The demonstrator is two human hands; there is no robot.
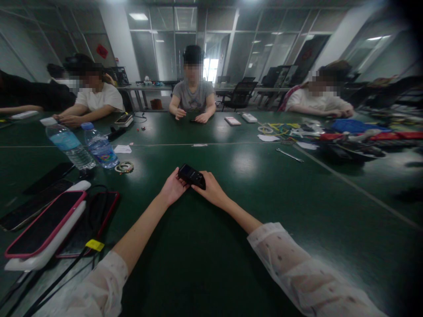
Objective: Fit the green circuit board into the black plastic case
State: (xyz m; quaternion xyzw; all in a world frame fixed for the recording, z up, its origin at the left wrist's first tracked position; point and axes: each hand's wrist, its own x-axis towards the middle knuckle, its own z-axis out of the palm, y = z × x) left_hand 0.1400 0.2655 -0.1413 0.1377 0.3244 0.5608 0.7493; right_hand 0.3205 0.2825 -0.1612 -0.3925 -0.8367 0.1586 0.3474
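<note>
Between my two hands is a small black handheld device with a dark screen on its upper face; a few faint light marks show on it, too small to read. My left hand grips its left end, thumb along the edge and fingers underneath. On the right end, my right hand is closed around the device, its thumb at the near edge. The device is tilted, held just over the green tabletop. Its underside is hidden by my fingers.
Stacked phones with cables lie at the left. Beyond them stand two water bottles near some bracelets. A wrench and a pile of cables and tools lie at the right. Several people sit around the table.
</note>
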